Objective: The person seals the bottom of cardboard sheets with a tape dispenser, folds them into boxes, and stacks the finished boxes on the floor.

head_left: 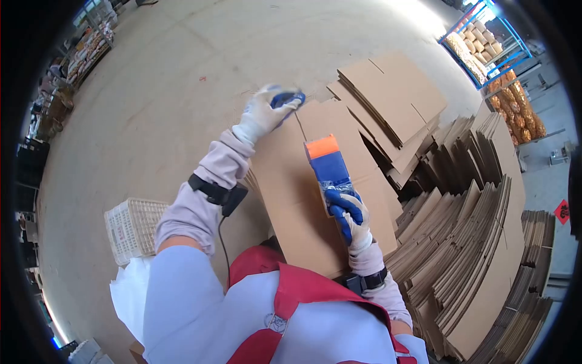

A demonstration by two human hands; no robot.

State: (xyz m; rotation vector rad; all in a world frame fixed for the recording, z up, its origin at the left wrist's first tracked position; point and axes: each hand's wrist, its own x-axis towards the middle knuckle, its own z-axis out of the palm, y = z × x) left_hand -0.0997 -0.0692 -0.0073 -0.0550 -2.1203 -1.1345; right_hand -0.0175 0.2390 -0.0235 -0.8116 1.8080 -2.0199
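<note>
My right hand [351, 218], in a white glove with blue-coated fingers, is wrapped round a blue tape dispenser [330, 167] with an orange front end. Clear film shows next to the fingers. The dispenser lies over a flat brown cardboard sheet [291, 194] in front of my body, its orange end pointing away from me. My left hand [267, 109], gloved the same way, is at the sheet's far left corner. Its blue fingers are bent and smeared by motion, and I cannot tell whether they grip anything.
More flat cardboard [394, 97] is stacked beyond the sheet. Rows of folded cartons [461, 255] stand on the right. A white plastic crate [130, 227] sits on the floor at left. Filled sacks [515, 106] and a blue rack [485, 82] are far right.
</note>
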